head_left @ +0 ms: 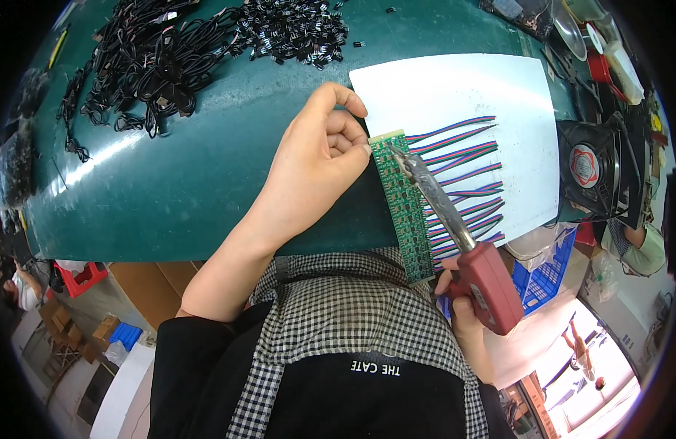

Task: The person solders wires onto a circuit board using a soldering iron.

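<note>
A long green circuit board (402, 201) lies at the table's near edge, with several multicoloured flat ribbon wires (462, 172) running off its right side. My left hand (308, 157) is at the board's far left corner, thumb and curled fingers pinched together against its edge. Whatever they pinch is too small or hidden to make out. A soldering gun (491, 285) with a dark red handle and metal barrel is gripped in my right hand (466, 314), partly hidden behind the handle. Its tip touches or hovers just over the board's far end; I cannot tell which.
A white sheet (455, 91) lies under the wires on the green table (170, 197). Bundled black cables (162, 66) and a pile of small black connectors (294, 33) sit at the far left. A black fan (590, 168) stands at right, above a blue basket (546, 274).
</note>
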{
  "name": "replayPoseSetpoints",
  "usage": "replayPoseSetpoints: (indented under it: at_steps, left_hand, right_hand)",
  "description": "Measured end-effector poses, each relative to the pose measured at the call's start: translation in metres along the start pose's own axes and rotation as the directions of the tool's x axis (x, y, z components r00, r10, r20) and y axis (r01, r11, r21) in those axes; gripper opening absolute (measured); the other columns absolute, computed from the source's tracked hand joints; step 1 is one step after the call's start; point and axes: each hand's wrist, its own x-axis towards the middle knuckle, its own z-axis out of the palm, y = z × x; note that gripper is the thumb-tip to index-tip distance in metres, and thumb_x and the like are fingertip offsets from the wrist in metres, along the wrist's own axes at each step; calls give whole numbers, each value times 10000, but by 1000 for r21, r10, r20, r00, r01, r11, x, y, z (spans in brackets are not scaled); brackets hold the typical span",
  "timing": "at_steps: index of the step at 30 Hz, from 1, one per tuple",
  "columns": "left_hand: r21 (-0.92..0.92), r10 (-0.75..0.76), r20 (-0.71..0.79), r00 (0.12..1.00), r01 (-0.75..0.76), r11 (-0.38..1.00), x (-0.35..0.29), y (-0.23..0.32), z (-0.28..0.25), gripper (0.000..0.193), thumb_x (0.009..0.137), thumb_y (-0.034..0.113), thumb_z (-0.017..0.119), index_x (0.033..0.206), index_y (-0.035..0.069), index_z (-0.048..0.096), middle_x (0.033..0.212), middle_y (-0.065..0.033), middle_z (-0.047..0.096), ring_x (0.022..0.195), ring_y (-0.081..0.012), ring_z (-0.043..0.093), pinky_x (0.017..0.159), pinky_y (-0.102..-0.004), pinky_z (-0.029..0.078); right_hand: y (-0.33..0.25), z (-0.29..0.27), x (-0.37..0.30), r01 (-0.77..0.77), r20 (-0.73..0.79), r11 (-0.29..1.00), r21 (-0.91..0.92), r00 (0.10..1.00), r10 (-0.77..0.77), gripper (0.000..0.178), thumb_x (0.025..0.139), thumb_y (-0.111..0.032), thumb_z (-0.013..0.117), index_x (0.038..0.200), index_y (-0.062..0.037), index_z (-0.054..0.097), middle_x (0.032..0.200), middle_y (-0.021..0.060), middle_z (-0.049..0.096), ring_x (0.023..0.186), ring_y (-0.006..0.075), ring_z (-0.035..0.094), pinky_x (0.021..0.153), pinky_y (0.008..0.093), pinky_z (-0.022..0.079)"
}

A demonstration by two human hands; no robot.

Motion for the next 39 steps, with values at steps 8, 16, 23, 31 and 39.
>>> replayPoseSetpoints:
  at_steps: [8, 16, 23, 31, 39]
  left_hand:
    - [56, 31, -33, 999, -29, 998, -6, 2, 0, 302, 805, -58, 552, 1068, 28, 431, 811, -16, 548, 703, -62, 533, 651, -190, 444]
    - [624, 343, -277, 897, -104, 774, 21, 2, -62, 213, 810, 103, 670, 943, -30, 572, 726, -71, 600, 647, -125, 576, 607, -271, 471]
    - [796, 393, -355, 848, 53, 604, 49, 10, -75, 262, 772, 199, 724, 822, -37, 624, 715, -157, 649, 694, -315, 642, 670, -371, 500]
    - [786, 381, -228, 896, -61, 615, 43, 7, -80, 95, 802, 45, 655, 837, -40, 633, 629, -83, 613, 516, -125, 581, 500, -262, 443]
    - [569, 272, -306, 912, -54, 821, 23, 11, -88, 128, 807, 2, 627, 919, -57, 647, 747, -85, 655, 662, -132, 634, 621, -237, 497]
  right_hand:
    - [-6, 1, -5, -78, 10, 995, 60, 997, 77, 650, 790, -403, 726, 1209, 39, 498, 1053, 123, 607, 715, 148, 594, 629, 275, 478]
    - [-2, 6, -6, -100, -137, 995, 30, 985, 103, 721, 751, -517, 709, 1155, 30, 472, 1011, 124, 572, 621, 154, 531, 527, 257, 403]
    - [-6, -3, -8, -76, 47, 992, 100, 996, 72, 558, 846, -341, 641, 1261, -11, 466, 1145, 121, 566, 772, 138, 551, 663, 264, 437]
    - [0, -5, -16, -59, 3, 985, 162, 998, 60, 575, 862, -340, 649, 1275, 10, 455, 1178, 138, 558, 820, 164, 553, 714, 298, 459]
    - [0, -5, -11, -16, 27, 980, 196, 1000, 10, 543, 859, -276, 651, 1271, 14, 449, 1193, 147, 555, 813, 168, 558, 696, 286, 470]
